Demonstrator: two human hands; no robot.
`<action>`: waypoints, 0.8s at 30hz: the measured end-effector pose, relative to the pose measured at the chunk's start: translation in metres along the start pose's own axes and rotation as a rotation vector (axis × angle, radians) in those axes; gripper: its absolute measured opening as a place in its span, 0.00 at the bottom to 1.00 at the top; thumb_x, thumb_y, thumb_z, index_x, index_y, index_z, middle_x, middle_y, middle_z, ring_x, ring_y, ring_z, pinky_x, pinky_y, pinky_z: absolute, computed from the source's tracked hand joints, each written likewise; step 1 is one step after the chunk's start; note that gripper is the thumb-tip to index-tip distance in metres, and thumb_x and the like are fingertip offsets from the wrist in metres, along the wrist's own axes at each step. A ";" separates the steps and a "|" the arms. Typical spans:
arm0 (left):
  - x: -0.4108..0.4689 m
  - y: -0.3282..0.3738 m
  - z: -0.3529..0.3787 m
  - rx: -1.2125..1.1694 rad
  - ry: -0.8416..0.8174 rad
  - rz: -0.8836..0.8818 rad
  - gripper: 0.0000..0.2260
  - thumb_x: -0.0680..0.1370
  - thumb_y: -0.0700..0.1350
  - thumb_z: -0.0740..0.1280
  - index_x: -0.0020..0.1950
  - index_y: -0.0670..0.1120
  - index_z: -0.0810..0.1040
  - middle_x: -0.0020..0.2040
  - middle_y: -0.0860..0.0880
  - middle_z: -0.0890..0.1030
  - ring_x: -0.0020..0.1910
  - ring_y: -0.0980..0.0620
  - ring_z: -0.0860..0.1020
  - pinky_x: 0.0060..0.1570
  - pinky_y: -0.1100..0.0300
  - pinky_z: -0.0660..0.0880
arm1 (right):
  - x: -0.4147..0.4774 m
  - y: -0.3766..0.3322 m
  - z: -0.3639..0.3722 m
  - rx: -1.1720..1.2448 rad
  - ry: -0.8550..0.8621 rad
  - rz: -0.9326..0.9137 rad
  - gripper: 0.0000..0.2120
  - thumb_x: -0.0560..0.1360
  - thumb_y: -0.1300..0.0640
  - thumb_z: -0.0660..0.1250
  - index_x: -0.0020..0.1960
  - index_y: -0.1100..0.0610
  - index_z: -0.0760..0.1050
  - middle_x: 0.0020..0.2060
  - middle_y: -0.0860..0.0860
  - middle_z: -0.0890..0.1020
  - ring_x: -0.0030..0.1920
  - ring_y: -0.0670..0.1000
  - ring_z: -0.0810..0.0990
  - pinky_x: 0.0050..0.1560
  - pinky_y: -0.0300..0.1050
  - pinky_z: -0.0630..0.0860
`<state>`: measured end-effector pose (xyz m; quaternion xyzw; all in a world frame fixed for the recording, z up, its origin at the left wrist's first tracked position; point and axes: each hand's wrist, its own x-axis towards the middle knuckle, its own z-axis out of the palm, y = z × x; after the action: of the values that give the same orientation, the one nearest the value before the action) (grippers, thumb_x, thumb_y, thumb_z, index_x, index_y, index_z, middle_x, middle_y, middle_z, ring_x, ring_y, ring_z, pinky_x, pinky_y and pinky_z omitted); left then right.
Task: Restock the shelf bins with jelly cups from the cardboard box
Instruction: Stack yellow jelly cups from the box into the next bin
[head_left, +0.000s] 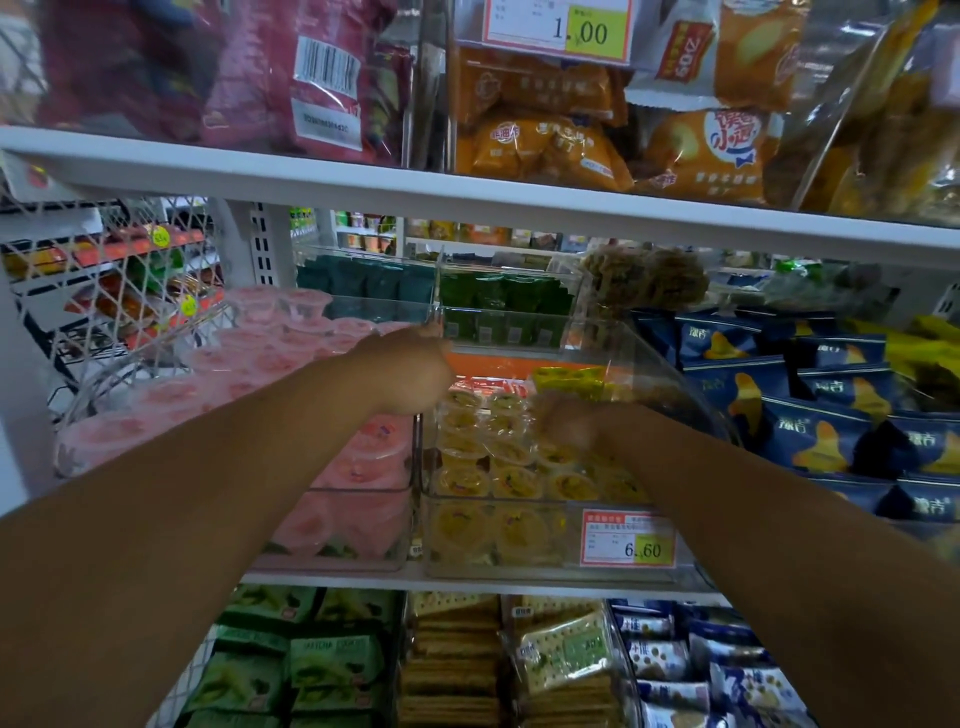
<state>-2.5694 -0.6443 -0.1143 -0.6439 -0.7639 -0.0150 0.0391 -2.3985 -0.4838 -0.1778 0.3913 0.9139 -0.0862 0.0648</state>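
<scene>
Yellow jelly cups (511, 480) fill a clear shelf bin (519, 574) at the middle of the shelf. Pink jelly cups (363, 467) fill the bin to its left, and more of them are heaped further left (249, 364). My left hand (410, 371) reaches over the divider between the two bins, back of the hand toward me, fingers hidden. My right hand (569, 423) is blurred and sits low on the yellow cups at the bin's rear right. What either hand holds is hidden. The cardboard box is out of view.
A white shelf board (467, 195) runs close above my arms, with snack bags on it. Blue snack packs (810, 400) fill the bin to the right. A price tag (628, 538) hangs on the yellow bin's front. Cracker packs lie on the shelf below.
</scene>
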 end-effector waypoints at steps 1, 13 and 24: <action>-0.001 0.002 -0.003 0.009 0.021 0.009 0.17 0.82 0.44 0.56 0.69 0.39 0.70 0.77 0.41 0.61 0.76 0.41 0.58 0.73 0.45 0.59 | -0.006 -0.002 -0.009 0.030 0.026 0.013 0.24 0.83 0.56 0.57 0.77 0.59 0.57 0.76 0.57 0.61 0.73 0.56 0.64 0.70 0.50 0.65; -0.123 0.064 0.009 -0.479 0.542 0.172 0.13 0.81 0.49 0.63 0.65 0.52 0.77 0.53 0.56 0.78 0.48 0.58 0.76 0.47 0.65 0.71 | -0.165 -0.072 -0.012 0.479 0.597 -0.364 0.10 0.79 0.57 0.61 0.57 0.47 0.76 0.50 0.49 0.81 0.49 0.46 0.78 0.48 0.40 0.73; -0.271 0.056 0.344 -0.721 -0.402 -0.057 0.12 0.79 0.50 0.66 0.62 0.51 0.79 0.57 0.54 0.80 0.53 0.59 0.77 0.49 0.72 0.70 | -0.219 -0.076 0.321 0.603 -0.515 -0.173 0.10 0.81 0.55 0.62 0.60 0.50 0.78 0.54 0.46 0.80 0.52 0.45 0.78 0.56 0.40 0.74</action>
<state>-2.4825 -0.8760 -0.4800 -0.5851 -0.7197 -0.1564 -0.3394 -2.2870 -0.7561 -0.4426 0.2801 0.8311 -0.4509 0.1661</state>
